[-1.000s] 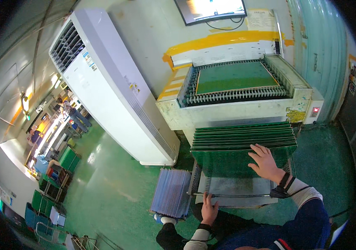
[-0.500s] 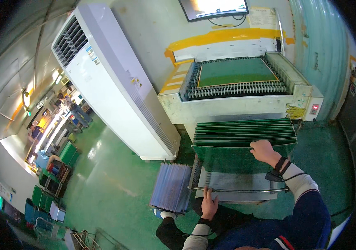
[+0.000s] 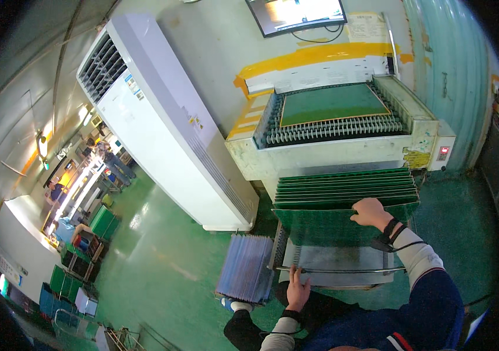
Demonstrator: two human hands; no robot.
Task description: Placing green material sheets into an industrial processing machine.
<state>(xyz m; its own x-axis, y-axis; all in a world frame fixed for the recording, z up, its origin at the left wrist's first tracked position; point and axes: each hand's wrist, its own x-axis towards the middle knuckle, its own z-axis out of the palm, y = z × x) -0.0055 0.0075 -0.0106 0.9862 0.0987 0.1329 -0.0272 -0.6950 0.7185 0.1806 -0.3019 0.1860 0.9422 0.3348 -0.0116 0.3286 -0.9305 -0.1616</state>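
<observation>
Glare marks the floor (image 3: 156, 257), with corners black.

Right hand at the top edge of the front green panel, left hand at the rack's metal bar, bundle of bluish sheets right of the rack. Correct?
One fix: the bundle of bluish sheets is left of the rack, per the head view. Right hand at the front green panel, left hand at the metal bar: both correct.

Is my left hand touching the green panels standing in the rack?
No, your left hand rests at the metal bar across the front of the rack, apart from the green panels.
</observation>
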